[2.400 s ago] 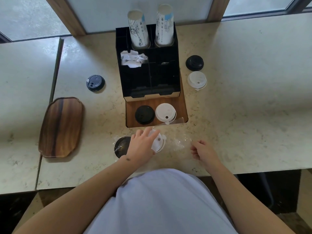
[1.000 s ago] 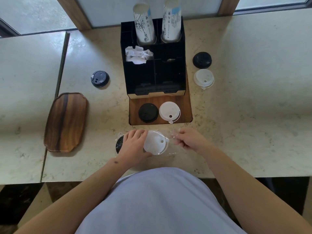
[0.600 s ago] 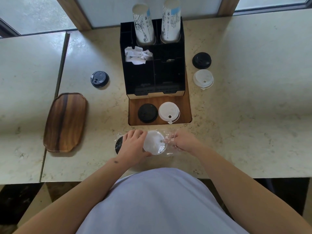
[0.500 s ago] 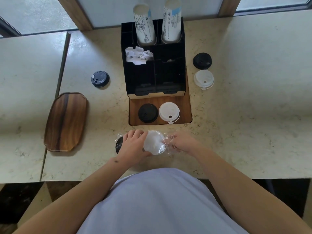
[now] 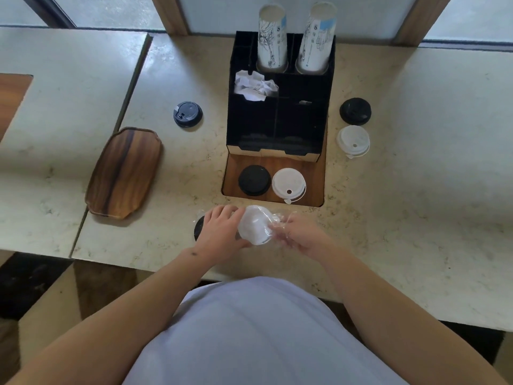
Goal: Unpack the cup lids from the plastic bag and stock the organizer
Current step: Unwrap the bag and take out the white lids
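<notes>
Hands: both are at the near edge of the counter (image 5: 402, 218), working one bundle between them
Left hand (image 5: 220, 233): fingers curled round the left side of the white lid (image 5: 254, 227), holding it steady
Right hand (image 5: 298, 236): pinching the crinkled clear plastic bag (image 5: 279, 222) at the lid's right edge, looks like it is peeling the film away
White lid: wrapped in the film for now, tilted up off the counter, not free yet by my reading
Black lid in bag (image 5: 198, 232): only a dark sliver shows under the left wrist, so it waits its turn
Organizer (image 5: 277, 126): the black box stands just beyond the hands, two paper cups (image 5: 294, 37) upright in the back slots and crumpled paper (image 5: 255, 86) in one compartment; whether any lids sit inside the dark slots, I cannot tell
Wooden base (image 5: 315, 176): a black lid (image 5: 254, 180) and a white lid with spout (image 5: 288, 184) lie side by side in front of the box
Loose lids: one dark lid (image 5: 188, 114) to the left of the box, a black (image 5: 355, 111) and a white (image 5: 353, 140) to the right, all out on the counter
Progress: early to middling, I judge; the bag is not yet emptied and the scattered lids have yet to be slotted
</notes>
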